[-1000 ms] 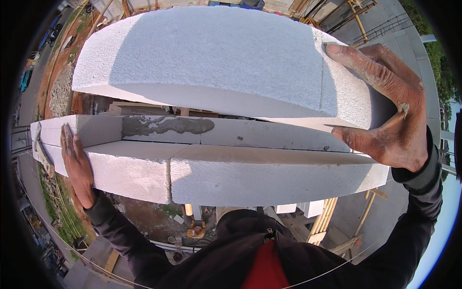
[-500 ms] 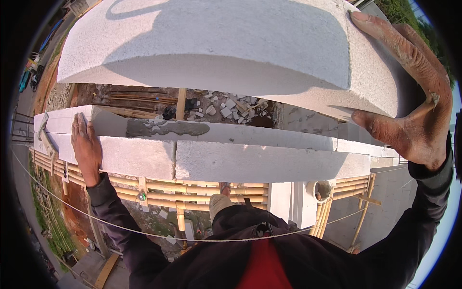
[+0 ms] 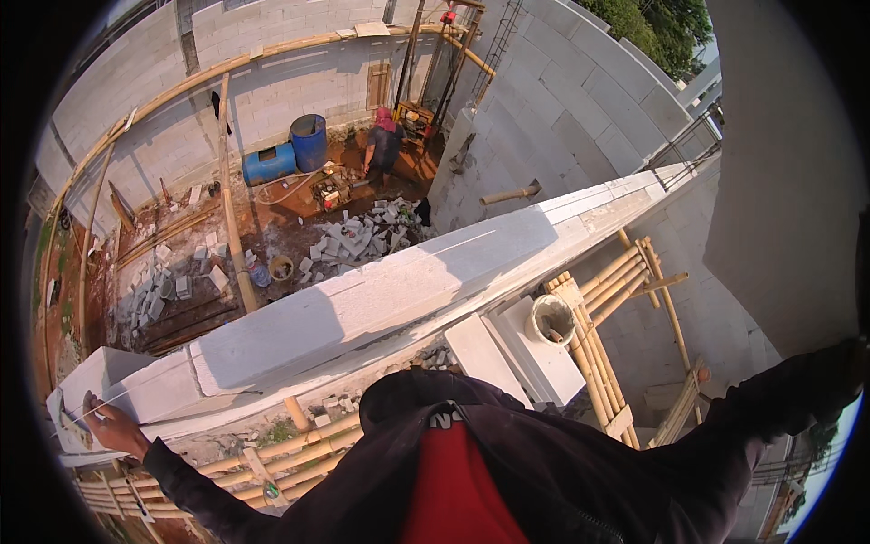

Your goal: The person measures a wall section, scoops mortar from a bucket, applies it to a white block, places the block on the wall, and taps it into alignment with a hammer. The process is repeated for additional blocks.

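Observation:
A large lightweight concrete block [image 3: 784, 172], its near face in shadow, rises at the right edge of the view. My right hand [image 3: 854, 358] is at its lower corner and holds it; the dark rim hides most of the fingers. At the far left, my left hand [image 3: 111, 424] rests on the end of a white block wall [image 3: 272, 331], fingers stretched out and nothing gripped. Along the wall's upper edge runs a thin string [image 3: 172, 367]. The wall slants from lower left to upper right in front of my body.
Beside me stand white blocks [image 3: 489, 352] and a mortar-stained bucket [image 3: 550, 319] near bamboo scaffolding [image 3: 603, 363]. Beyond the wall lie broken blocks [image 3: 353, 240], two blue barrels [image 3: 308, 143] and a long pole [image 3: 231, 199]. Another person [image 3: 385, 145] stands down there.
The block has swung from across the top of the view to the right edge, with my right hand. My view has turned, showing the ground beyond the wall. My left hand stays at the wall's left end.

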The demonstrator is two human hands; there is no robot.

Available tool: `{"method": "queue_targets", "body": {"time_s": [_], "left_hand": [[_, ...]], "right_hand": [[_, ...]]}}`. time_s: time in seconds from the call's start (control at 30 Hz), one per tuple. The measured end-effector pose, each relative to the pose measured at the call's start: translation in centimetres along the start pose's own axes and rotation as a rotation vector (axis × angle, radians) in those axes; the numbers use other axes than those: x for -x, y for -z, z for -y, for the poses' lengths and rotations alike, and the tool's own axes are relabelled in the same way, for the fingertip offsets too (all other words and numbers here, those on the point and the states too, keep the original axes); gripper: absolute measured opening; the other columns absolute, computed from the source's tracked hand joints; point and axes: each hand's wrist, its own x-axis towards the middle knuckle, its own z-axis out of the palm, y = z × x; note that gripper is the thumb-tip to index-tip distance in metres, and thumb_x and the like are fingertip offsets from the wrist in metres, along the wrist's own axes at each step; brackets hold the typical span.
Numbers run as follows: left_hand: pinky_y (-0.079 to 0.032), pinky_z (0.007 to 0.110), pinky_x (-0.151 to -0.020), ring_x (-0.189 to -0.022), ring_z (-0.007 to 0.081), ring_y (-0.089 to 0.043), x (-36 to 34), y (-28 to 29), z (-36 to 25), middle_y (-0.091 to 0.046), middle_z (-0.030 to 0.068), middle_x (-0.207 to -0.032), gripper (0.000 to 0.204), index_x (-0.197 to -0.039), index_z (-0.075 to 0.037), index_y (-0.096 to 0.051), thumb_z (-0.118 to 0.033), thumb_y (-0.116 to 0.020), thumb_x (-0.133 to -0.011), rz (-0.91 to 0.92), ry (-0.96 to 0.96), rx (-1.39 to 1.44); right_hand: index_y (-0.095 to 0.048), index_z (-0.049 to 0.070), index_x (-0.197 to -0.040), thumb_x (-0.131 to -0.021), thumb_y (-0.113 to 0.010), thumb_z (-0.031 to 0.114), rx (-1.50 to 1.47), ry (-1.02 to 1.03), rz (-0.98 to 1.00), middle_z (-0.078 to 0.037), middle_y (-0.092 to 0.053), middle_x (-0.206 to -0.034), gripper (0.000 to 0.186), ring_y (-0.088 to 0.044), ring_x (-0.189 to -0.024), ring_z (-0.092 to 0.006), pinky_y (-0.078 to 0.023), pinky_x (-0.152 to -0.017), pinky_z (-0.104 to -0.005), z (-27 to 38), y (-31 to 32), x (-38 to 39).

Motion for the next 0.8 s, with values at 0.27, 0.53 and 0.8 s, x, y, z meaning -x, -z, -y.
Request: {"method": "queue_targets", "body": {"time_s": [0.27,0.53,0.8], "left_hand": [[-0.048,0.036,-0.061,-0.066,0.0287,-0.062,14.9,12.8,-45.1,-0.065,0.0162,-0.078,0.01,-0.087,0.001,-0.067,-0.001,-0.058,-0.082,1.22,-0.386,1.475],[-0.031,0.042,-0.117,-0.14,0.0405,-0.037,19.7,20.9,-80.3,-0.036,0.0329,-0.147,0.125,-0.15,0.009,-0.022,-0.062,-0.083,-0.066,1.477,-1.278,2.252],[-0.033,0.044,-0.113,-0.134,0.0341,-0.039,43.1,18.8,-81.1,-0.042,0.0218,-0.136,0.108,-0.147,0.001,-0.029,-0.026,-0.093,-0.064,2.374,-0.917,1.876]], "right_hand": [[-0.058,-0.007,-0.116,-0.075,-0.079,0.036,-0.093,-0.479,-0.528,-0.016,-0.062,-0.098,0.063,-0.061,-0.087,-0.0279,-0.053,-0.082,-0.0437,-5.8,12.5,19.5],[-0.057,-0.009,-0.112,-0.077,-0.077,0.034,-0.079,-0.825,-0.909,-0.015,-0.061,-0.094,0.059,-0.059,-0.083,-0.0267,-0.051,-0.081,-0.0444,-1.7,15.6,41.9],[-0.031,-0.006,-0.146,-0.07,-0.084,0.036,-0.28,-1.7,-0.745,-0.018,-0.048,-0.133,0.101,-0.051,-0.12,-0.0323,-0.041,-0.102,-0.0458,5.4,6.1,58.6]]}}
